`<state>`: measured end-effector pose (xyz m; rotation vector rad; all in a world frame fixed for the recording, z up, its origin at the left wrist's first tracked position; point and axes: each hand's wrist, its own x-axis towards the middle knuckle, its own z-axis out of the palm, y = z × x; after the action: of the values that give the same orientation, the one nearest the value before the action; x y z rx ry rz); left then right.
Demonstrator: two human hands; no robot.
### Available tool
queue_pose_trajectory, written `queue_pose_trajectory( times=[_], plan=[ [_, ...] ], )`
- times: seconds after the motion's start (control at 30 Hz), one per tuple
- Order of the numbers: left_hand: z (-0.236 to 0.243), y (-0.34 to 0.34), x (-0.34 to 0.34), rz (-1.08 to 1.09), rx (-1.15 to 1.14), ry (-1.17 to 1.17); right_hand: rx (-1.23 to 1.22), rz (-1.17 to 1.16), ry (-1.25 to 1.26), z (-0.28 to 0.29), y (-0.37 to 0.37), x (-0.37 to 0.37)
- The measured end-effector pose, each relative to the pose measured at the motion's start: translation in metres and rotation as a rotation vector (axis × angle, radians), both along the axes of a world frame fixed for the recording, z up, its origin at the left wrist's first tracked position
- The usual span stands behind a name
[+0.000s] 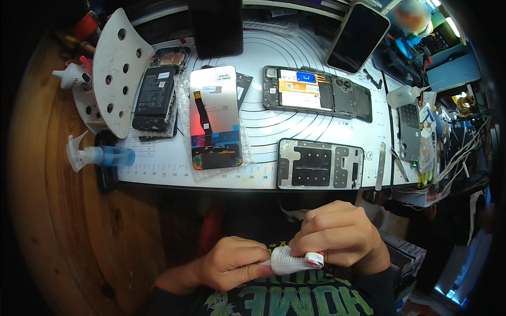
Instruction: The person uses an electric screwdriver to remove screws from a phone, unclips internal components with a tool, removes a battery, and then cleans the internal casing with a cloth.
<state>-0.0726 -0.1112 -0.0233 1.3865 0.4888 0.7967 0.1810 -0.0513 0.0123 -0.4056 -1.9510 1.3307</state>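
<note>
Close to my body, below the table edge, I hold a white squeeze tube [288, 262] with small print and a red-marked, folded end. My left hand [234, 262] is closed round its narrow left end, which the fingers mostly hide. The fingers of my right hand [340, 234] grip the tube near the folded end. Beyond my hands, a bare phone frame [342, 167] lies at the table's front edge. Farther back rests an opened phone [327, 95] with its battery showing. To the left, a phone display panel [215, 113] lies on bubble wrap, its ribbon cable showing.
A spray bottle [105, 155] of blue liquid lies at the left edge, near a white perforated panel [118, 73] and a stripped phone [154, 97]. Tweezers [399, 164] and a small dropper bottle [403, 97] are at the right. Two dark-screened devices stand at the back.
</note>
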Motion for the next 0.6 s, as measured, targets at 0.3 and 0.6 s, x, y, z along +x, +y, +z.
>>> queue_pose_trajectory(
  times=[0.3,0.6],
  plan=[
    [-0.007,-0.008,-0.005,-0.460,-0.885,-0.527,0.187,-0.061,0.027,0.027,0.000,0.013],
    [0.017,0.025,-0.036,1.038,0.184,0.604,-0.399,-0.670,-0.060,-0.003,0.022,0.019]
  ],
)
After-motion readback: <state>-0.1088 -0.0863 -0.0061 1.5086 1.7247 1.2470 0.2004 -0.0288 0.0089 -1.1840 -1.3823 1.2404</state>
